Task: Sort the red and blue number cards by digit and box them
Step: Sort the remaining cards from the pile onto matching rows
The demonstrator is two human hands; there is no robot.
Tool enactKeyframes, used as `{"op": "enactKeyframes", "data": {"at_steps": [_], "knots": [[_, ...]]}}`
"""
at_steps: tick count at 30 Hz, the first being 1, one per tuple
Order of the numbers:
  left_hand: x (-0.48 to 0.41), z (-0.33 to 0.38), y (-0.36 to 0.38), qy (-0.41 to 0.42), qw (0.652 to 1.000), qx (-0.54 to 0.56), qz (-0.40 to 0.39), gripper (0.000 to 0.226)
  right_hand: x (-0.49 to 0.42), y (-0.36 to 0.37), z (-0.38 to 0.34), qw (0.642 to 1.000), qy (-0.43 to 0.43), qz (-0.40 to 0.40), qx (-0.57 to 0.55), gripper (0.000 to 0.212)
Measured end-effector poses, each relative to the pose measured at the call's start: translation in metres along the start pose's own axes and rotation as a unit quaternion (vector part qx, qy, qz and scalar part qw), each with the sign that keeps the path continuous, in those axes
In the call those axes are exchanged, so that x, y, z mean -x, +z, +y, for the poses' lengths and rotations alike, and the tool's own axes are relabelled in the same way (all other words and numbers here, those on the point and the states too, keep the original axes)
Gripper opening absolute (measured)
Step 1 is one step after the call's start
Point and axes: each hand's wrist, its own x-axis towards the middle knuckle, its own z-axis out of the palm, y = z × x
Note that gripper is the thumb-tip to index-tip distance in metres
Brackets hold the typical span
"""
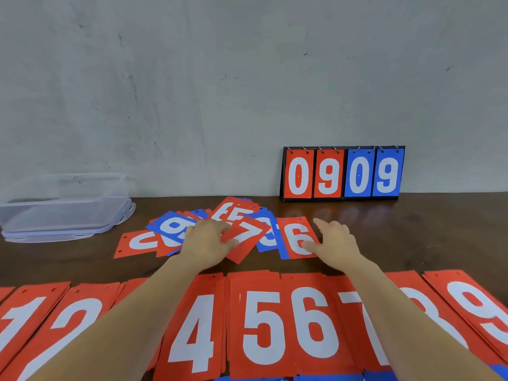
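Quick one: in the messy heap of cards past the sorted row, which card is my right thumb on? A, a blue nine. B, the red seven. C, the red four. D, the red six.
D: the right hand has its thumb on the red 6 card, while the red 7 card sits by the left hand.

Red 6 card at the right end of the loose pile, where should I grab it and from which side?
Probably pinch its right long edge, coming from the right: the red 6 card lies flat on top, that edge is free, and the right hand rests beside it.
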Motion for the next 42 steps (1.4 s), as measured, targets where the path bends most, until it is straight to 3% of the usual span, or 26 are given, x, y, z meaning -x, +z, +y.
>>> {"op": "enactKeyframes", "data": {"at_steps": [3,5,14,22,32,37,42], "knots": [[-0.006,0.007,0.007,-0.026,0.997,-0.023,-0.071,0.08,-0.012,0.004,-0.001,0.997,0.001,-0.06,0.049,0.095],[-0.008,0.011,0.012,-0.033,0.99,-0.07,-0.116,0.089,-0.017,0.005,0.001,0.992,-0.004,-0.09,0.089,0.096],[-0.011,0.015,0.015,-0.025,0.987,-0.121,-0.106,0.075,-0.016,-0.001,-0.01,0.985,-0.031,-0.073,0.151,0.082],[-0.002,0.02,0.014,-0.024,0.985,-0.12,-0.12,0.064,0.001,0.006,-0.018,0.998,0.018,-0.046,0.036,0.065],[-0.002,0.019,0.011,-0.041,0.993,-0.085,-0.074,0.069,0.017,0.003,-0.015,0.981,0.084,0.0,-0.178,0.078],[0.0,0.023,0.013,-0.056,0.994,-0.09,-0.037,0.065,0.022,-0.004,-0.011,0.96,0.112,0.008,-0.257,0.059],[-0.005,0.027,0.008,-0.089,0.993,-0.016,-0.069,0.062,0.026,-0.017,-0.013,0.931,0.134,0.007,-0.34,0.039]]}}
